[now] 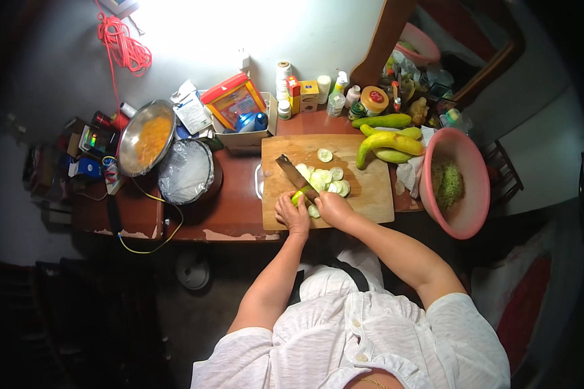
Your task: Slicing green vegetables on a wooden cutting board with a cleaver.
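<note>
On a wooden cutting board (pixel 374 194) lies a scattered heap of pale green cucumber slices (pixel 323 177), with one slice apart near the far edge. My left hand (pixel 292 214) holds a green cucumber piece (pixel 299 196) against the board. My right hand (pixel 333 209) grips the handle of a dark-bladed kitchen knife (pixel 293 172), whose blade slants to the far left, beside the cucumber piece. Part of the piece is hidden by my left fingers and the blade. Several whole yellow-green cucumbers (pixel 392 142) lie at the board's far right corner, some overlapping its edge.
A pink basin (pixel 482 194) with shredded green matter stands at the right. Left of the board are a plastic-covered pot (pixel 185 170), a tilted metal bowl of orange food (pixel 170 146) and a cable (pixel 180 223) hanging over the edge. Bottles, jars and boxes line the wall.
</note>
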The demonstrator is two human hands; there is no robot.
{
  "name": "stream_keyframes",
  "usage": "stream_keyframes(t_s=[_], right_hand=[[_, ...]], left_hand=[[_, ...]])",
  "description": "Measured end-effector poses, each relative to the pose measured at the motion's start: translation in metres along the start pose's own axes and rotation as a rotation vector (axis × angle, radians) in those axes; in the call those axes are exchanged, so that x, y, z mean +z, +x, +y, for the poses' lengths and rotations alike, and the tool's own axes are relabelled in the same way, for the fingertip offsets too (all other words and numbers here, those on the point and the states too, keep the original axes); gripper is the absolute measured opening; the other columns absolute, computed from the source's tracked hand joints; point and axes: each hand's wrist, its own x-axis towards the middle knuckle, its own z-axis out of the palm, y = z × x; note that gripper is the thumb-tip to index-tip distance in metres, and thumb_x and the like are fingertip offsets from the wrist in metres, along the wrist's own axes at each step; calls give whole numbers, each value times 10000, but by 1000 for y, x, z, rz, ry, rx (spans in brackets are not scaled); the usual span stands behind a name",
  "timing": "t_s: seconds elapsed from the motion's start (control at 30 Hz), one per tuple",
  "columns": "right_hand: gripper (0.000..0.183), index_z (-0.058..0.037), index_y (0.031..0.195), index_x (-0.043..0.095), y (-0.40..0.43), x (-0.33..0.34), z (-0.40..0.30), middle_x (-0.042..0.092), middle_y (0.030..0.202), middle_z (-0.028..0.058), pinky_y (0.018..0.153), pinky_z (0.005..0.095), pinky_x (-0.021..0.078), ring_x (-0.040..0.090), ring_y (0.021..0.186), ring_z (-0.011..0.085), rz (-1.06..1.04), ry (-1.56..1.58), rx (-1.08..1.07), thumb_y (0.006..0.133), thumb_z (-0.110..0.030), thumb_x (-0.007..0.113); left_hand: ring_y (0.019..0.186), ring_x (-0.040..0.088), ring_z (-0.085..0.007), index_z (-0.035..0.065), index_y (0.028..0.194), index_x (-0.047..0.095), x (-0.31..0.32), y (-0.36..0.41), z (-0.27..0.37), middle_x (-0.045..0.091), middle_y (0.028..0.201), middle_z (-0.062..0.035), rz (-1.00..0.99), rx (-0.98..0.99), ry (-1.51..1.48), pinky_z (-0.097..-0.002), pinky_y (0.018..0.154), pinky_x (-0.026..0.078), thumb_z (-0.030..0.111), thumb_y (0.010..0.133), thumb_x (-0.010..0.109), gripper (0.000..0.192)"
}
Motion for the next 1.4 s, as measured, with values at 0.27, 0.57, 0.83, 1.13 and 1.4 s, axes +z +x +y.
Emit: stream_keyframes(t_s=[0.27, 0.57, 0.83, 1.13, 1.4], right_hand=[[254, 59, 679, 525, -6, -3, 2, 547, 652, 271, 591, 464, 434, 553, 636, 411, 2, 1, -17, 799, -162, 492], [242, 51, 686, 537, -1, -3, -1, 553, 654, 260, 588, 462, 434, 555, 636, 408, -32, -14, -4, 797, -161, 498], [244, 44, 679, 548, 16, 19, -2, 561, 662, 251, 576, 453, 440, 561, 629, 395, -51, -30, 42, 795, -161, 485], [244, 40, 693, 549, 26, 28, 3, 562, 669, 250, 588, 460, 438, 561, 639, 392, -21, -25, 70, 794, -174, 488], [245, 47, 707, 537, 4, 5, 1, 554, 675, 262, 603, 467, 432, 555, 657, 405, 16, 9, 23, 798, -178, 499]], left_hand=[[1022, 393, -255, 98, 951, 504, -1, 0, 2, 508, 1001, -58, -16, -25, 7, -394, 891, 231, 262, 783, 557, 241], [1025, 391, -260, 95, 951, 496, -2, 1, 3, 504, 999, -65, -20, -24, -1, -399, 892, 229, 256, 785, 553, 239], [1029, 384, -270, 90, 957, 486, -2, -1, 2, 493, 1005, -72, -25, -4, 1, -405, 893, 226, 229, 775, 562, 242], [1036, 375, -267, 92, 962, 490, -1, 0, 3, 480, 1007, -64, -40, -9, -1, -403, 896, 223, 209, 783, 545, 221], [1030, 386, -257, 110, 953, 497, 1, 0, 1, 500, 1002, -53, -17, -17, 16, -401, 889, 232, 216, 791, 541, 199]])
